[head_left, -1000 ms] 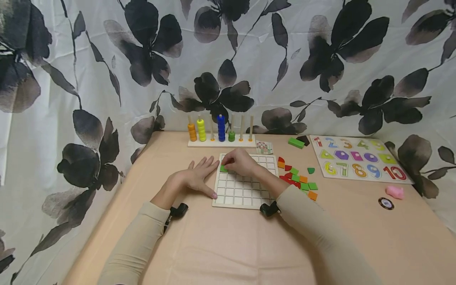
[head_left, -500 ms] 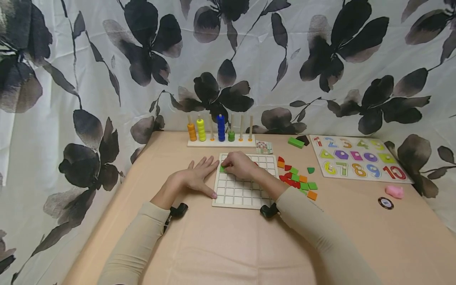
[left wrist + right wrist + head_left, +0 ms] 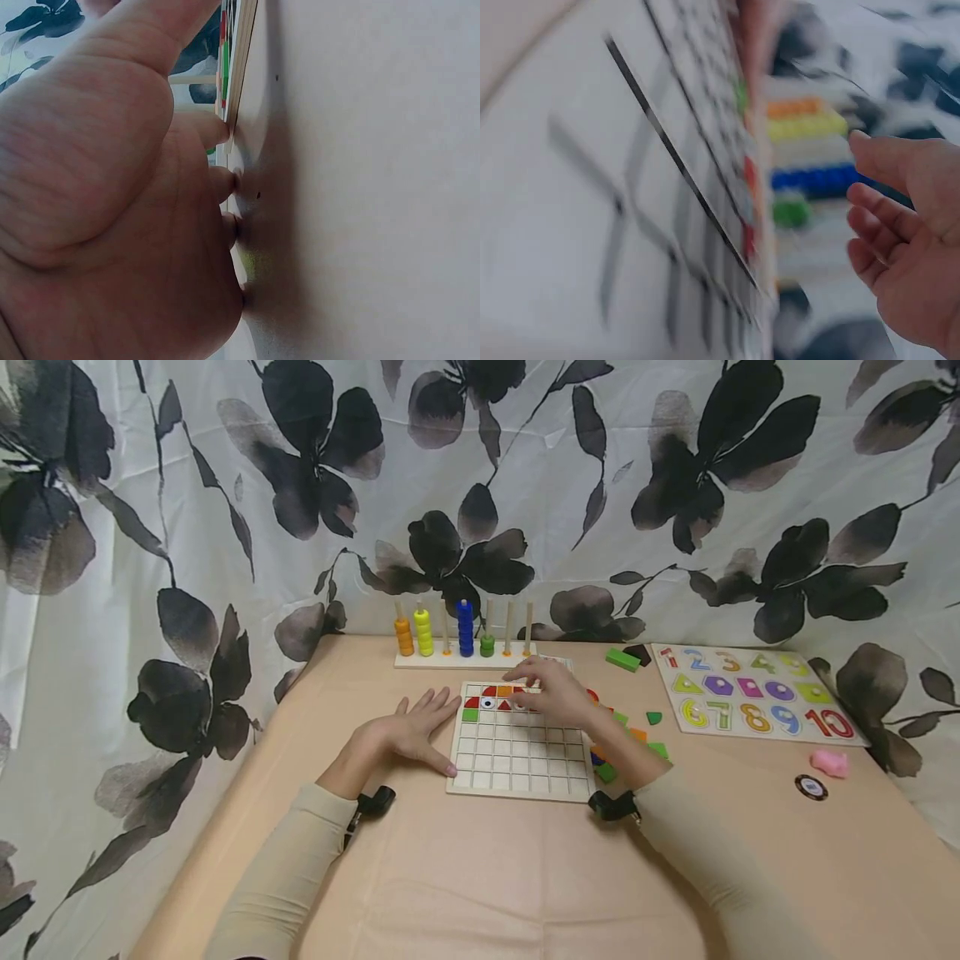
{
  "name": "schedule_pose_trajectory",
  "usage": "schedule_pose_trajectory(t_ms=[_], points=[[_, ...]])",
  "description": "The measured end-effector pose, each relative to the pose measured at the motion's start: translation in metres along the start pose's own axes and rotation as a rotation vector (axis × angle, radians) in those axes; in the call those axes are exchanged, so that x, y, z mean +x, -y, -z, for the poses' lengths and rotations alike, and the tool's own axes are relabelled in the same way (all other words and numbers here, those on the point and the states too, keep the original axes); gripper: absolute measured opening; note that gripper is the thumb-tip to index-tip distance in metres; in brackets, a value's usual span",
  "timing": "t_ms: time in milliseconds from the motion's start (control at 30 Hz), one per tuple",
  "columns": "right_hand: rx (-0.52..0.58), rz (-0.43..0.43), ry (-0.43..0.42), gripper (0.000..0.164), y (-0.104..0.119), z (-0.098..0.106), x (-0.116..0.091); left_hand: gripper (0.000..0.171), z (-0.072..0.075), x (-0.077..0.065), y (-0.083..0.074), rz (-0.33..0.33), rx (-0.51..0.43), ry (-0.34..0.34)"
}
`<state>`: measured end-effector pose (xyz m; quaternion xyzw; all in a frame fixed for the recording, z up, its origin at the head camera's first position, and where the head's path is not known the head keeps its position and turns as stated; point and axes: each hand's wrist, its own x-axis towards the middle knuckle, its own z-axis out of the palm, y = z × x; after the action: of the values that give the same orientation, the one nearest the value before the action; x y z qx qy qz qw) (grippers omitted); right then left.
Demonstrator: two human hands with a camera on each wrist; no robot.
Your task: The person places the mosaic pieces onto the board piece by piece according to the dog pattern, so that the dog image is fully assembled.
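A white grid board (image 3: 517, 752) lies on the table between my hands. Red, orange and white tiles fill part of its top rows, and a green square tile (image 3: 470, 715) sits at the left of the second row. Beside the board's left edge my left hand (image 3: 405, 733) rests with spread fingers, its thumb touching the lower left edge. Above the board's upper right hovers my right hand (image 3: 558, 695), fingers loosely bent and holding nothing; in the right wrist view the hand (image 3: 922, 232) is empty too. It hides the tiles at the top right.
Loose coloured tiles, among them a green one (image 3: 658, 749), lie right of the board, partly behind my right forearm. Behind stands a peg stand (image 3: 465, 662) with coloured rings. Farther right are a number puzzle (image 3: 757, 693), a green block (image 3: 622, 660), a pink toy (image 3: 830, 764) and a round chip (image 3: 812, 787).
My right hand has left the green tile at the board's left and moved right, lifting above the board. That tile now shows uncovered in its cell. The left hand stays put.
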<state>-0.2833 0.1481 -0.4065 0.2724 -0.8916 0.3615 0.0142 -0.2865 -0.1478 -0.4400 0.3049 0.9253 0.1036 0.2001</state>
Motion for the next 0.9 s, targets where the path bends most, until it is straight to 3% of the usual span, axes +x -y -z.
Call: schedule_pose_trajectory(t_ms=[167, 300, 433, 533, 667, 900], points=[[0.014, -0.131, -0.111, 0.029, -0.025, 0.049, -0.040, 0.130, 0.001, 0.001, -0.001, 0.001, -0.005, 0.008], [0.001, -0.223, -0.174, 0.029, -0.048, 0.065, -0.055, 0.130, 0.001, -0.001, -0.002, 0.000, 0.002, 0.009], [-0.002, -0.301, -0.157, 0.030, -0.070, 0.066, -0.058, 0.129, 0.003, -0.004, -0.001, -0.001, 0.010, 0.009], [0.070, -0.403, -0.109, 0.032, -0.085, 0.061, -0.058, 0.128, 0.003, -0.005, -0.001, -0.001, 0.007, 0.003], [0.116, -0.465, -0.060, 0.031, -0.100, 0.052, -0.056, 0.128, 0.003, -0.005, -0.002, 0.003, 0.000, 0.003], [0.007, -0.404, -0.104, 0.028, -0.110, 0.042, -0.055, 0.127, 0.003, -0.004, -0.005, -0.004, -0.010, 0.005]])
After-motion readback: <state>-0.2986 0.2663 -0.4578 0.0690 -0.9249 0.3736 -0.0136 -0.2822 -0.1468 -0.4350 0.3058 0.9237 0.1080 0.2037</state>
